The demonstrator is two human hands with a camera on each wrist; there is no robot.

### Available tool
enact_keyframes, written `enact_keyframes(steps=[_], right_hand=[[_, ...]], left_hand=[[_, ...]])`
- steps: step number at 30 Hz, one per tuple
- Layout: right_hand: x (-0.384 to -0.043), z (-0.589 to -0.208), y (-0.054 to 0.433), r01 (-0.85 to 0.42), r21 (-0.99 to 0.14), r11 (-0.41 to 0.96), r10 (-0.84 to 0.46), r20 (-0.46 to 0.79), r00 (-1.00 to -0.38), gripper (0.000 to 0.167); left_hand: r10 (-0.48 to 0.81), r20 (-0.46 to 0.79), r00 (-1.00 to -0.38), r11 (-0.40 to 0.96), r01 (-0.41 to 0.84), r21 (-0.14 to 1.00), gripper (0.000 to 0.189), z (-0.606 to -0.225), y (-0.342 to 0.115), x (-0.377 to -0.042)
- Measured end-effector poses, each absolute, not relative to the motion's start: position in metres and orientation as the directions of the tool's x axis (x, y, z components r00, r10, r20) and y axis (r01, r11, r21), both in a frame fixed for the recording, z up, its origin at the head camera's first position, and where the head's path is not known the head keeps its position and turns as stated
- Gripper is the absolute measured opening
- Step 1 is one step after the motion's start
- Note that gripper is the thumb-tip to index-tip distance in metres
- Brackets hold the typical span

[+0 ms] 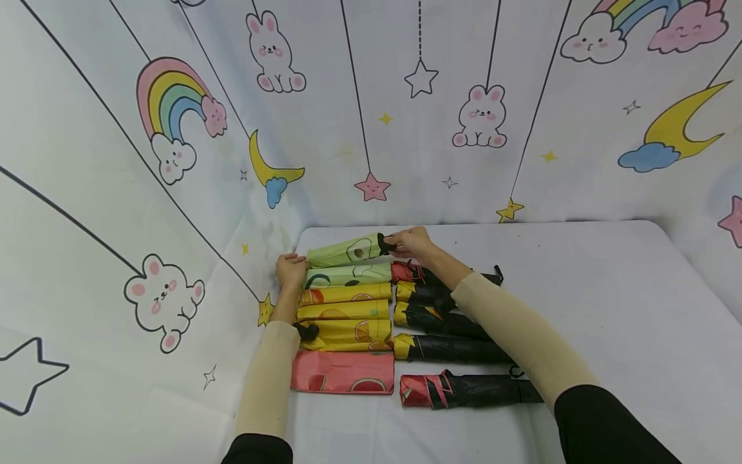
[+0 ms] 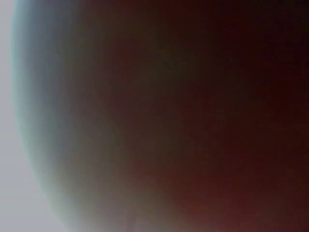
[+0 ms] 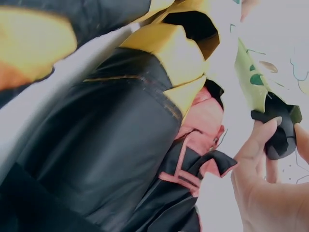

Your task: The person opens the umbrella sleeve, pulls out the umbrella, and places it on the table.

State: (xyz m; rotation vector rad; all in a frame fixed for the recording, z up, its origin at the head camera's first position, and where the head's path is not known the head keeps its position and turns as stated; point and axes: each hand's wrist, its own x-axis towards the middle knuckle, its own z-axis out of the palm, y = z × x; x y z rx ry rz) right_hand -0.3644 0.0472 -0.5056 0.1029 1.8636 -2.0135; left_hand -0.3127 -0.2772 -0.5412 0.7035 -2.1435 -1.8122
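Observation:
At the far end of the table lies a light green avocado-print umbrella sleeve [image 1: 346, 251] with a black umbrella handle [image 3: 280, 130] poking from its right end. My right hand [image 1: 413, 245] pinches that black handle between thumb and fingers, as the right wrist view also shows. My left hand [image 1: 292, 270] grips the sleeve's left end, with its fingertips partly hidden. Just nearer is a second green printed sleeve [image 1: 348, 276], flat on the table. The left wrist view is too dark and blurred to tell anything.
Below the green ones, several yellow orange-print sleeves [image 1: 344, 312] and a red watermelon-print sleeve [image 1: 343, 374] lie in a column. To their right, several black folded umbrellas [image 1: 458, 349] with yellow or red ends lie beneath my right arm. A patterned white curtain [image 1: 324, 135] stands behind the table.

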Motion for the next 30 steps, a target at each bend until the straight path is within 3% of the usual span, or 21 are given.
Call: enact_keyframes(steps=[15, 30], right_hand=[[-0.361, -0.501, 0.050, 0.346, -0.930, -0.126, -0.209, -0.316, -0.925, 0.041], [-0.356, -0.493, 0.064, 0.342, -0.933, -0.117, -0.206, -0.314, -0.927, 0.041]], left_hand=[[-0.504, -0.122, -0.855, 0.104, -0.200, 0.974, 0.049, -0.540, -0.283, -0.313], [-0.502, -0.132, -0.855, 0.071, -0.193, 0.979, 0.050, -0.540, -0.285, -0.313]])
